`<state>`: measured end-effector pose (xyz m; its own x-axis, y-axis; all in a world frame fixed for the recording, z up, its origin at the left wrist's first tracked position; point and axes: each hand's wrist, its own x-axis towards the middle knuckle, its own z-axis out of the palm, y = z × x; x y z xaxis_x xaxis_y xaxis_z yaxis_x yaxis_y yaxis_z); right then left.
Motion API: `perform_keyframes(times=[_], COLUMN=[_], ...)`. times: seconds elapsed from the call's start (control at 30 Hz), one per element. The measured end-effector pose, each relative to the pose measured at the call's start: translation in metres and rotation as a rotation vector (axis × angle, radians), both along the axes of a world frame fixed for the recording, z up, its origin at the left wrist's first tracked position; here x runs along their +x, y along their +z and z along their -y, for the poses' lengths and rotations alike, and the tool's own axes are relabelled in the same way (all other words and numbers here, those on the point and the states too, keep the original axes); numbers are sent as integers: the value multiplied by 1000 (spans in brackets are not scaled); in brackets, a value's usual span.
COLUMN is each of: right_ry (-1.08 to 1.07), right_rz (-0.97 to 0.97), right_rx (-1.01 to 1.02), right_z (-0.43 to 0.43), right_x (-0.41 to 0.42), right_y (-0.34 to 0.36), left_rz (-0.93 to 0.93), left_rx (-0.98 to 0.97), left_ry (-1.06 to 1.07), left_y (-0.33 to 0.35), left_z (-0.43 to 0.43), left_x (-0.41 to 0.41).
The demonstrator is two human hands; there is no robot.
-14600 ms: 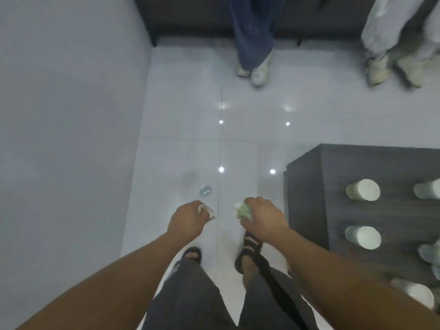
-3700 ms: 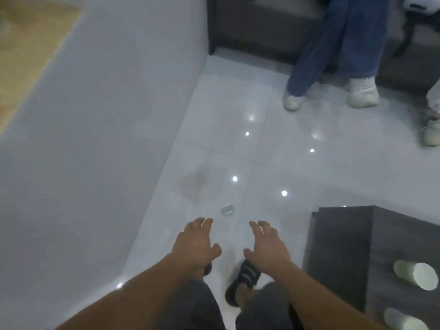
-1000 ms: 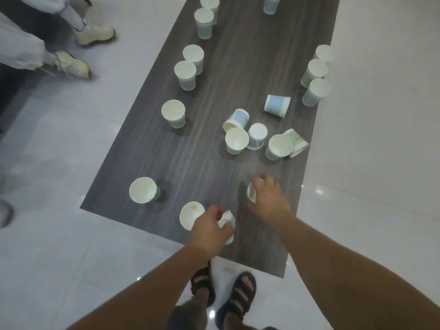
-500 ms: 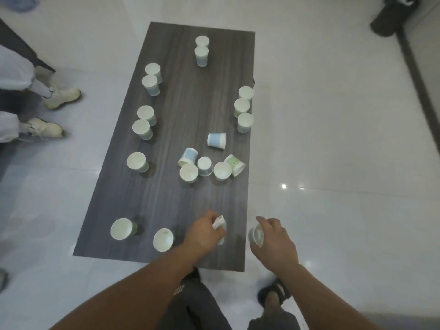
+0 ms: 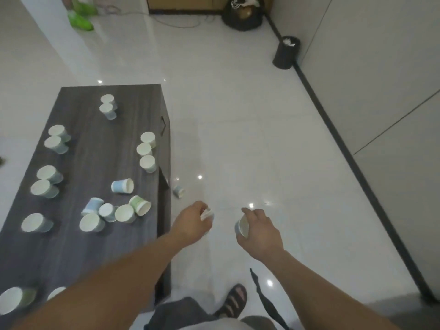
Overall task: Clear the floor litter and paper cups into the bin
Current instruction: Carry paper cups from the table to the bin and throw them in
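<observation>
Two cups in hand, now facing bin.
Pinching crushed cup (image 5: 206, 214) in left hand (image 5: 192, 222), gripping intact cup (image 5: 241, 228) in right hand (image 5: 259, 232), mouth turned left. Half a second back, held both at near edge of surface (image 5: 95, 246); now clear of it, over open floor (image 5: 238, 139). View swung right as well: bin (image 5: 285, 53) now visible far ahead against wall (image 5: 381, 67), well apart from both hands, with some white litter already in it. Reads as pickup done, carry leg starting. Still leaving one fallen cup (image 5: 178, 191) on floor just beside surface, plus many cups (image 5: 114, 211) on surface, some tipped over. Likely several more trips needed; judging task as early.
</observation>
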<state>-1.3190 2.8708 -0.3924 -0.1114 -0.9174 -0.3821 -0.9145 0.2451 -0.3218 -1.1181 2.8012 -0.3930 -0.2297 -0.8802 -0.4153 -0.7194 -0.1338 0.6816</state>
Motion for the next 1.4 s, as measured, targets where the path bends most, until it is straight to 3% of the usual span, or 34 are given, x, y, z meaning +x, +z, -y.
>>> perform_keyframes(times=[0.33, 0.6, 1.0, 1.4], right_ry=[28, -68, -118, -87], right_rz=[-8, -84, -67, -32], right_rx=[-78, -126, -148, -193], right_z=[103, 252, 462, 698], right_x=[-86, -166, -284, -446], right_y=[12, 31, 22, 39], left_rz=[83, 1, 84, 81], left_rx=[-10, -104, -160, -130], left_ry=[-9, -86, -309, -221], left_y=[-3, 14, 28, 48], left_z=[105, 272, 502, 706], left_x=[-70, -155, -295, -452])
